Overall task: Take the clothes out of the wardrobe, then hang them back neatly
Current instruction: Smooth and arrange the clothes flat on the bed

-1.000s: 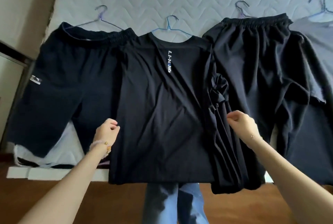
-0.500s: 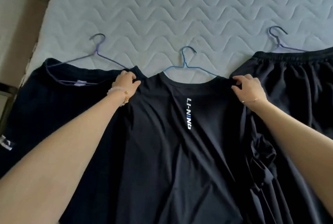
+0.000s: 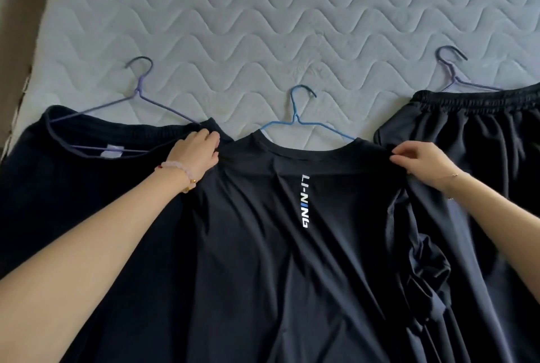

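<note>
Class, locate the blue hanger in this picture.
The blue hanger lies mid-frame on the mattress, tucked into the black T-shirt, between both hands.

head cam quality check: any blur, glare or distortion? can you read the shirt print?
Head view: soft even light, no glare; dark garments lose fold detail. Wide-angle bending at the edges stretches the forearms. Slight softness, but the print on the black T-shirt reads clearly, and left hand and right hand look sharp.
</note>
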